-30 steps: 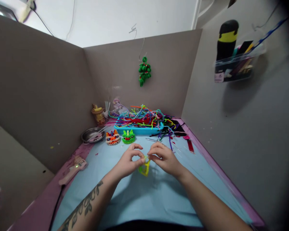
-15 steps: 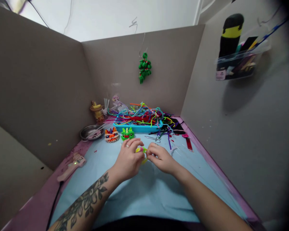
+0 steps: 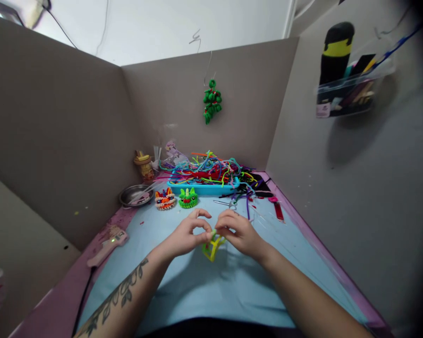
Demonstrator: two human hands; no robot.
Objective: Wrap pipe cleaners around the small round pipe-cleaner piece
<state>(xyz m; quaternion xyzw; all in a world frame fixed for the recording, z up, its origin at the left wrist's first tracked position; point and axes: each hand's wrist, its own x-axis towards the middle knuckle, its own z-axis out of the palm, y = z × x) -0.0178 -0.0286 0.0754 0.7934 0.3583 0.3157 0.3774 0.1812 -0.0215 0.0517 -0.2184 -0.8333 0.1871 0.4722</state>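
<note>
Between my two hands hangs a bent yellow and green pipe cleaner piece (image 3: 211,249), a small open frame above the blue cloth. My left hand (image 3: 191,233) pinches its top edge with thumb and fingertip, the other fingers curled above. My right hand (image 3: 240,232) closes on the same piece from the other side, its fingertips partly hiding it. Just beyond the hands sit a green animal head of pipe cleaners (image 3: 188,198) and an orange and cream one (image 3: 165,200). Scissors (image 3: 229,203) lie behind my right hand.
A blue tray (image 3: 202,189) heaped with colourful pipe cleaners stands at the back. To the left are a metal bowl (image 3: 137,195) and a pink glue gun (image 3: 107,247) with its cord. Grey panels (image 3: 204,65) enclose the table; a clear bin (image 3: 348,101) hangs at right.
My left hand has turned and opened out its grip, so more of the yellow and green piece shows, now hanging lower. My right hand stays close to it.
</note>
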